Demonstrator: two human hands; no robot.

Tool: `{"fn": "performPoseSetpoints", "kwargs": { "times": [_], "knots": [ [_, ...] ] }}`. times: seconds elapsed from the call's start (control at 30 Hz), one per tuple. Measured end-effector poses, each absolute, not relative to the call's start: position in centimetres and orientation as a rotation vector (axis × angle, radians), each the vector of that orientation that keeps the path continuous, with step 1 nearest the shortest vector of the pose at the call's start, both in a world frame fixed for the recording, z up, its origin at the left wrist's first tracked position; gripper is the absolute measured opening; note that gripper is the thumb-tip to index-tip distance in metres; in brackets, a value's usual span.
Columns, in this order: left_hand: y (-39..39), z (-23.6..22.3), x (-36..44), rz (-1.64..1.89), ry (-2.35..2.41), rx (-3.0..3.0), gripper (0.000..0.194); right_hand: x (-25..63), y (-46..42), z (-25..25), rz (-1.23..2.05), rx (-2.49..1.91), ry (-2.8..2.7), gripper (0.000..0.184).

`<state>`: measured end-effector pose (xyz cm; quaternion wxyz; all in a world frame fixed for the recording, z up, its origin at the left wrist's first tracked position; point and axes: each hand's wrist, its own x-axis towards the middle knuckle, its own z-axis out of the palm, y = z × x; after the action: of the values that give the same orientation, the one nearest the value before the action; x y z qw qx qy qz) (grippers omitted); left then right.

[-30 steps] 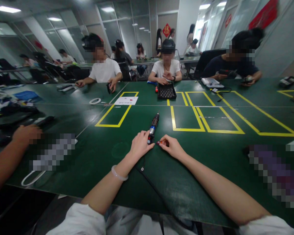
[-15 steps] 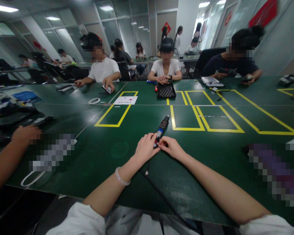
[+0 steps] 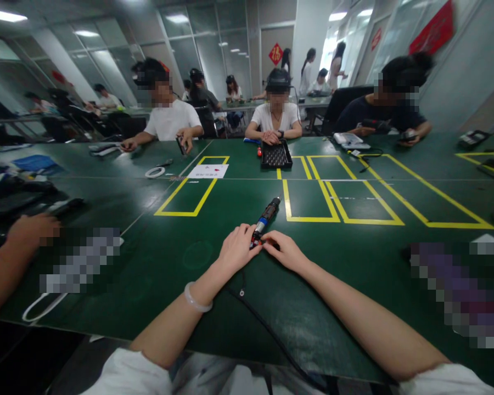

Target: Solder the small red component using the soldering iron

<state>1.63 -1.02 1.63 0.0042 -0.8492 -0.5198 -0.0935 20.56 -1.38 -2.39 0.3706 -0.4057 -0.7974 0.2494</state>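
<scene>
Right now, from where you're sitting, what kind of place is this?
Probably a shared workroom or training room: the big green table is marked out with yellow tape, the left hand holds a slim tool, and other people sit across the table.

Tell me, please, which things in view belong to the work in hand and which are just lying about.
Work in hand:
Long tool, left hand on its near end, right hand beside it
Black cable, probably the tool's; its upper end is hidden

Apparently just lying about:
White sheet across the yellow tape
White ring
Blue item, far left
</scene>
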Motion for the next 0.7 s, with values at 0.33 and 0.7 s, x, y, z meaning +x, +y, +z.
{"fn": "performPoseSetpoints", "kwargs": {
  "times": [0.33,0.7],
  "knots": [
    [3.3,2.2,-6.1,-0.106,-1.883,-2.417,0.057,20.7,-1.4,-1.9,0.623,-1.09,-2.132,0.009],
    [6.3,1.7,-19.7,0.004,-2.286,-1.98,0.061,20.6,-1.2,-2.2,0.585,-1.084,-2.161,0.009]
  ]
}}
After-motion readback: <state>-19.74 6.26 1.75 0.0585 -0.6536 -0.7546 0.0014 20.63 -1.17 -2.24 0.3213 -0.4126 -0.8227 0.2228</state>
